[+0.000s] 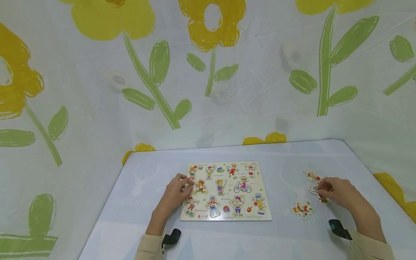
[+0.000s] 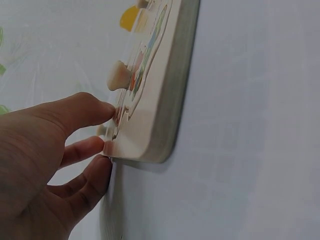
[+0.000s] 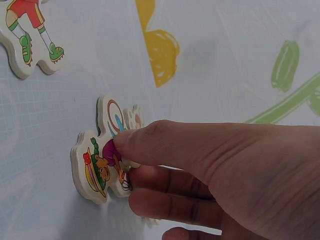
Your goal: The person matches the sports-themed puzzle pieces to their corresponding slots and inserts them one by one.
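A wooden knob puzzle board (image 1: 209, 198) with printed sports figures lies on the table. My left hand (image 1: 178, 189) rests at its left edge; in the left wrist view the thumb (image 2: 92, 109) touches the board's face by a wooden knob (image 2: 119, 76) and the other fingertips are at the edge. Off to the right, my right hand (image 1: 339, 195) pinches a puzzle piece (image 3: 95, 172) of a cyclist in a yellow hat between thumb and fingers. The piece stands tilted in the right wrist view, its knob mostly hidden by the fingers.
A football-player piece (image 1: 303, 209) lies left of my right hand, and a tennis-player piece (image 1: 311, 175) just beyond it. The pale table (image 1: 146, 202) meets a flower-printed curtain (image 1: 253, 108) at its back edge. Dark wrist cameras (image 1: 173, 236) sit at both cuffs.
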A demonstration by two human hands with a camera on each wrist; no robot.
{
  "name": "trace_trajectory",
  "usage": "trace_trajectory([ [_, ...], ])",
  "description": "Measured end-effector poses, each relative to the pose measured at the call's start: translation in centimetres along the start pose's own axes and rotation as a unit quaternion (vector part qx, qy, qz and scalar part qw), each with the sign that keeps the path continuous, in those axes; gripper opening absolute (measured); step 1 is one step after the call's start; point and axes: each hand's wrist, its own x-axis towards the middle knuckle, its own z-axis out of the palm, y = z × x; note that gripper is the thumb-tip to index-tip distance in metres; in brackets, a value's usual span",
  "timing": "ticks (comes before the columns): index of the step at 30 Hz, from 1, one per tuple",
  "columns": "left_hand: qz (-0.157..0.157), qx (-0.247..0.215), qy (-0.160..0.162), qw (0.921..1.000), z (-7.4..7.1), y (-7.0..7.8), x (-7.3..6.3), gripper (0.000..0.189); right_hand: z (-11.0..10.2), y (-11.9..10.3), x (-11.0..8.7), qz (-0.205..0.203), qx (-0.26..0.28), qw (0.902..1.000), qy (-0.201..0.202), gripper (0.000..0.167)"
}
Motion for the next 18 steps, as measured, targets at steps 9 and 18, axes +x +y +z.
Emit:
trace_trajectory([
  [9,0.014,0.005,0.004,0.9999,0.16,-0.40,0.12,0.014,-0.25,-0.67,-0.25,-0.017,0.021,0.9994,-0.021,0.012],
  [18,0.010,0.009,-0.001,0.9999,0.12,-0.31,0.08,0.014,-0.15,-0.61,-0.09,-0.007,0.006,0.9994,-0.032,0.020],
])
